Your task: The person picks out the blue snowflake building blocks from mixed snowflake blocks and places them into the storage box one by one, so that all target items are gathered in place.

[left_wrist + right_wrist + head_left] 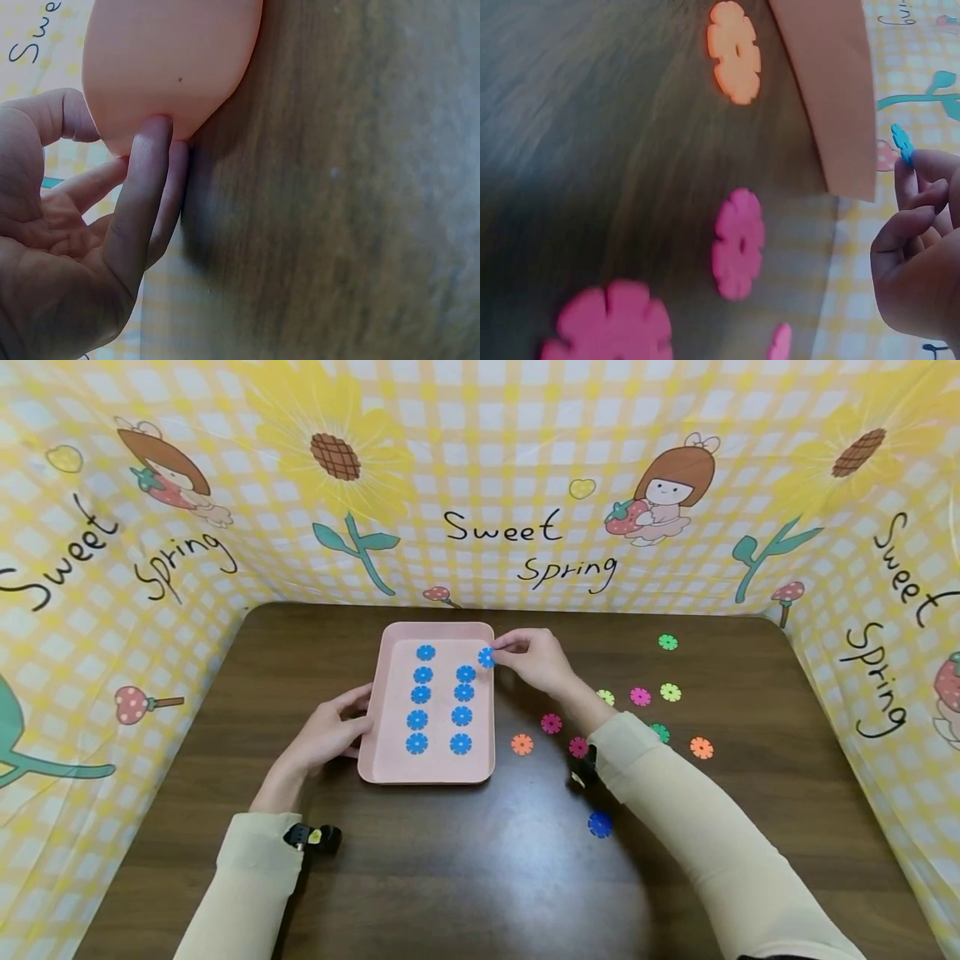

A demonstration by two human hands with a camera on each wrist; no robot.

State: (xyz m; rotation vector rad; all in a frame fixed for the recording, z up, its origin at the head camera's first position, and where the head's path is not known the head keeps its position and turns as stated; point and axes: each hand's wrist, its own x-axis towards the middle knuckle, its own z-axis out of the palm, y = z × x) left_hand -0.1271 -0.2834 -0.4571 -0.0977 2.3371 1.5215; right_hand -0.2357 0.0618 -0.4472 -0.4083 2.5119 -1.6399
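On the table lies a pink tray [440, 768] holding two columns of light-blue snowflake discs [417, 720], each disc round with a notched edge. My left hand [326, 732] grips the tray's left side, thumb at the rim and other fingers against the outer wall [176, 67]. Between thumb and fingertips, my right hand [538, 658] pinches one light-blue snowflake disc [486, 657] at the tray's upper right rim, above the top of the right column. That pinched disc [901, 142] shows tilted in the right wrist view.
Right of the tray lie scattered discs: orange [522, 744], pink [551, 723], yellow-green [671, 692], green [667, 642] and another orange disc [702, 747]. A dark-blue disc [600, 825] lies nearer the front. The right forearm partly covers some discs. A patterned cloth [495, 460] encloses the table's back and sides.
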